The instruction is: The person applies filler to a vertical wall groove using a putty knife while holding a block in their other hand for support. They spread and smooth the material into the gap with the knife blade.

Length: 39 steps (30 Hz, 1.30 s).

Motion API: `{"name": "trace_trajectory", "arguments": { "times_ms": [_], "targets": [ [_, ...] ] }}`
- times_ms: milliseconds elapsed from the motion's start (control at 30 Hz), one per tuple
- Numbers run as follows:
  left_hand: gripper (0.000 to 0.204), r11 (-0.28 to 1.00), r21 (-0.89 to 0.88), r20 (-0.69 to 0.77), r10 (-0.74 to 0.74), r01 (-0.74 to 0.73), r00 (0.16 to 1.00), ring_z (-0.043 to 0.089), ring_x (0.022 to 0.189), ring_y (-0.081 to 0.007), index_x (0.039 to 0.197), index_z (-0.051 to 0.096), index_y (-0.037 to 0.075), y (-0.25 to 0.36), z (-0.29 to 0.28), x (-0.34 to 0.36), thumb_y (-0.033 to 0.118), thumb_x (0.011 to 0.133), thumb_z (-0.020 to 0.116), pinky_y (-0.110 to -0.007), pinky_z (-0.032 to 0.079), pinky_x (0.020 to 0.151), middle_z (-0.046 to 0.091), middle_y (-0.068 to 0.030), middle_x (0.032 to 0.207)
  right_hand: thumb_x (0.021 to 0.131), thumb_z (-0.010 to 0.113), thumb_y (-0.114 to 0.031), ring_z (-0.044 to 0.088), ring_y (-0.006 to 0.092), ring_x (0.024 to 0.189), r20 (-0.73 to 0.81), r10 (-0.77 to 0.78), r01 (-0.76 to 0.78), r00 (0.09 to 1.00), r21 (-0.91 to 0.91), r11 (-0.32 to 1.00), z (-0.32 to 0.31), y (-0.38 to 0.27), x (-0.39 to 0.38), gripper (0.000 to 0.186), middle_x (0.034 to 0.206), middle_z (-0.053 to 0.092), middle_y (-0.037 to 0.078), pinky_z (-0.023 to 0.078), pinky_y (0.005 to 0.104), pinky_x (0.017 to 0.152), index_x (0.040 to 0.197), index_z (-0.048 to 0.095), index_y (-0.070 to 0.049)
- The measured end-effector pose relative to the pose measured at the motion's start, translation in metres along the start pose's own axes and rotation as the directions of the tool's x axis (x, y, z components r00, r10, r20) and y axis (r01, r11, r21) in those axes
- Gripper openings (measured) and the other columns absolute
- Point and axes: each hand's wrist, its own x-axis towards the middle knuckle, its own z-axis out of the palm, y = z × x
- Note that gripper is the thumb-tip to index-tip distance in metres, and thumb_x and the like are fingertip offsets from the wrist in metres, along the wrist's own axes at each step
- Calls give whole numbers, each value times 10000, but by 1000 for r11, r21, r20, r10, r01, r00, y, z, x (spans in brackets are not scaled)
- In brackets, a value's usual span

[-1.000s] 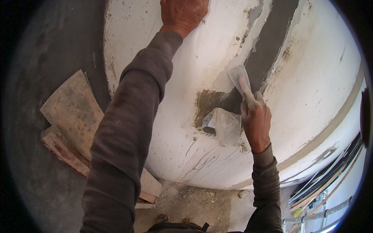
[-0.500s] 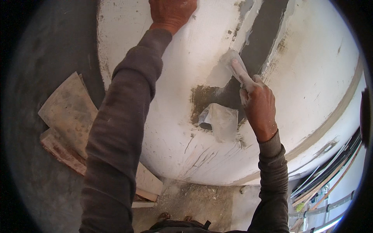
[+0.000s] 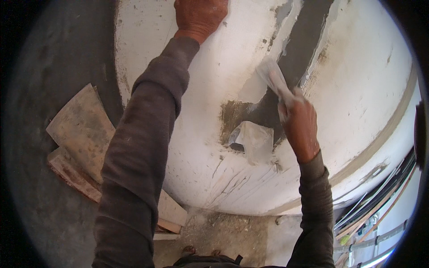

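White plastered wall (image 3: 366, 80), bulging like a drum under the fisheye lens, fills most of the view, with a dark grey unplastered strip (image 3: 308, 44) running from 1 o'clock down toward the centre. Rough grey concrete (image 3: 53, 67) covers the 9 o'clock side, and dusty floor (image 3: 223, 232) shows at 6 o'clock. Worn flat wooden boards (image 3: 80, 129) lie stacked at 8 o'clock, partly behind the left sleeve. Thin metal bars and rods (image 3: 375, 214) slant through the 4 o'clock corner.

Both forearms, in dark grey-brown sleeves, rise from the lower edge. The left hand (image 3: 199, 15) sits at 12 o'clock, spread flat against the white plaster and holding nothing. The right hand (image 3: 299, 125), just right of centre, is clenched around the handle of a plaster-smeared flat trowel (image 3: 272, 76) (blurred), whose blade points to 11 o'clock and lies against the edge of the dark strip. Just below, at centre, a pale glossy patch of fresh wet plaster (image 3: 254, 140) sits beside a brownish bare spot (image 3: 232, 118).
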Motion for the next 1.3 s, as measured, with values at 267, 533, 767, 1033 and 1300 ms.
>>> {"name": "trace_trajectory", "arguments": {
  "times_ms": [267, 533, 767, 1033, 1300],
  "targets": [
    [205, 998, 19, 66, -53, 52, 996, 641, 790, -340, 1092, 569, 40, 0, 0, 0, 127, 931, 661, -435, 528, 672, 641, -146, 963, 864, 654, 47, 663, 363, 771, -111, -68, 68, 992, 2, 998, -13, -5, 27, 669, 884, 628, 186, 538, 443, 694, 1462, 561, -238],
    [181, 999, -6, 1, -36, 36, 999, 642, 766, -337, 1084, 574, 43, 6, 2, 1, 136, 945, 646, -424, 529, 651, 644, -144, 950, 881, 703, -64, 683, 346, 730, -46, -58, 57, 997, -24, 998, -6, 7, 5, 670, 877, 619, 156, 562, 452, 669, 1494, 503, -243],
    [184, 997, 10, 65, -71, 70, 995, 645, 762, -337, 1087, 576, 46, 0, -2, 1, 138, 945, 647, -425, 532, 661, 643, -145, 950, 902, 679, -82, 687, 361, 771, -36, -27, 27, 999, -11, 1000, -5, 5, 3, 296, 893, 619, 181, 558, 454, 682, 1196, 660, -57],
    [175, 998, 23, 52, -55, 54, 997, 643, 776, -339, 1070, 578, 47, 1, -1, 1, 123, 933, 656, -429, 528, 667, 642, -143, 944, 900, 683, -93, 690, 372, 795, -73, -42, 42, 996, 0, 999, -7, 7, 19, 343, 890, 617, 185, 555, 469, 687, 1241, 657, -71],
    [185, 998, 24, 52, -58, 57, 997, 635, 782, -345, 1082, 579, 42, 6, -1, 3, 112, 927, 651, -434, 516, 665, 639, -144, 942, 846, 649, 28, 655, 425, 822, -153, -87, 94, 984, 37, 995, -17, 9, 30, 588, 914, 650, 219, 530, 461, 729, 1406, 592, -141]
  ]
}}
